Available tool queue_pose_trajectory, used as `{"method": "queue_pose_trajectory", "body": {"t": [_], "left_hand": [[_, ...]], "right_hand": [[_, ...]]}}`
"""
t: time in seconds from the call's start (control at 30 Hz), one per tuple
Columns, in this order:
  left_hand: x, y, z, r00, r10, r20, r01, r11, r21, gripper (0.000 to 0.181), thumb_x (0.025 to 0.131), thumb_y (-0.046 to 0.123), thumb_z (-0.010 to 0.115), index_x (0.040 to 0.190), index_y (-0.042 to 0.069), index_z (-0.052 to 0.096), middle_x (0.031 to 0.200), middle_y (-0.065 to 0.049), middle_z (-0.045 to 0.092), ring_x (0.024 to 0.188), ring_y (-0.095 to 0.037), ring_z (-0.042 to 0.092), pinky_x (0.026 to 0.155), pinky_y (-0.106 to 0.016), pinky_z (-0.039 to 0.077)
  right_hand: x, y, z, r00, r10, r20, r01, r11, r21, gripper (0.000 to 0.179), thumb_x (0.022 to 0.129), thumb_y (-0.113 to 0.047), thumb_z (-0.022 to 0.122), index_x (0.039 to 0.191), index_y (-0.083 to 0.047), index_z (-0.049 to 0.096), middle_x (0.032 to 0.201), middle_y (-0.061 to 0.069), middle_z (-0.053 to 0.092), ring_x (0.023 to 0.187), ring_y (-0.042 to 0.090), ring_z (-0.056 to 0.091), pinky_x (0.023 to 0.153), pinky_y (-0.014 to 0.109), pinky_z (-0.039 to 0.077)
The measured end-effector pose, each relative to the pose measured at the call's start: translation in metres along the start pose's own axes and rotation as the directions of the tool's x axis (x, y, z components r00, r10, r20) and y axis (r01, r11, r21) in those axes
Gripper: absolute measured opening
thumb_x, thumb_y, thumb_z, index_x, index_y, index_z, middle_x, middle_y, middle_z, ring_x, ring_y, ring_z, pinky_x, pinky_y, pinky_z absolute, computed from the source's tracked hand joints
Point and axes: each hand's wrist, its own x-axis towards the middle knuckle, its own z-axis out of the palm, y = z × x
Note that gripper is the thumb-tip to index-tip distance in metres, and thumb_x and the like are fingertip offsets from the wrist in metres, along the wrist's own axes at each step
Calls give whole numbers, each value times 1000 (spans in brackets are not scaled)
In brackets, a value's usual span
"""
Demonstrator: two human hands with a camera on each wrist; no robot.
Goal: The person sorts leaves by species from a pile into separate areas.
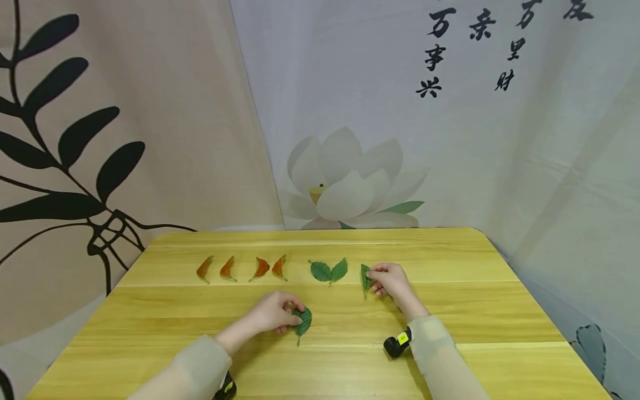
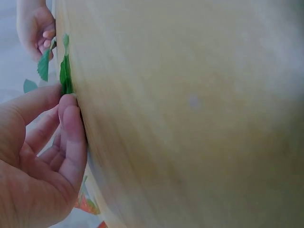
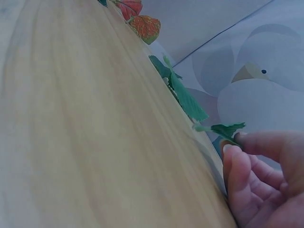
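Between thumb and fingers, my left hand (image 1: 274,312) pinches a green leaf (image 1: 304,321) near the middle of the table, its stem pointing towards me. In the left wrist view that same leaf (image 2: 65,71) is seen nearly edge-on at the fingertips. My right hand (image 1: 394,282) pinches another green leaf (image 1: 365,278) farther back, at the right end of the row. The right wrist view shows this leaf (image 3: 228,129) held by its edge. Just left of it lie two green leaves, one rounder (image 1: 320,271) and one tilted (image 1: 339,270), close together.
Several orange-red leaves (image 1: 260,268) lie in a row along the back left of the wooden table (image 1: 380,366). Behind the table's far edge hangs a cloth backdrop (image 1: 200,111) with printed plants, a lotus and writing. Each wrist carries a small black camera (image 1: 397,343).
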Motion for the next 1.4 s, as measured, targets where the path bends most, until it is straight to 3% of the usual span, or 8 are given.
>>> {"method": "queue_pose_trajectory", "body": {"t": [0.27,0.43,0.57,0.8,1.03,1.4], "left_hand": [[0,3,1,1000,23,1,-23,993,117,18,82,13,78,97,14,68,57,4,45,42,-9,46,43,-25,43],[-1,0,2,999,35,6,-36,991,129,20,82,15,78,99,16,67,58,4,46,43,-8,45,42,-24,40],[-1,-3,3,999,35,14,-37,991,131,20,83,17,78,99,17,67,60,4,46,44,-8,45,42,-24,40],[0,-1,2,999,31,22,-33,993,117,20,83,16,78,100,16,67,62,3,48,47,-9,46,43,-24,43],[2,-1,-1,999,37,30,-41,993,114,21,82,15,78,100,15,66,63,1,49,47,-9,46,43,-25,42],[2,-2,-1,999,33,31,-37,992,121,21,83,16,78,100,15,66,61,2,48,46,-9,45,43,-26,43]], "right_hand": [[-1,-3,-1,1000,7,1,-7,1000,11,21,91,-7,66,107,5,62,73,11,61,50,13,55,43,23,47],[-7,-9,2,1000,1,23,-2,1000,29,29,90,-8,66,117,1,59,74,9,62,47,12,53,41,22,43],[-18,-15,5,995,-59,78,58,998,10,36,89,-5,66,123,0,56,74,12,64,45,13,51,40,23,41],[-46,-24,10,958,-186,219,213,971,-107,16,90,-5,66,105,0,63,72,10,64,49,18,54,41,28,46],[-64,-16,25,923,-157,351,202,975,-95,14,90,-7,66,99,3,67,72,5,65,51,14,54,43,23,45],[-66,-12,46,906,-142,399,254,936,-244,7,84,-10,72,89,-5,71,71,3,67,47,11,52,40,21,40]]}}
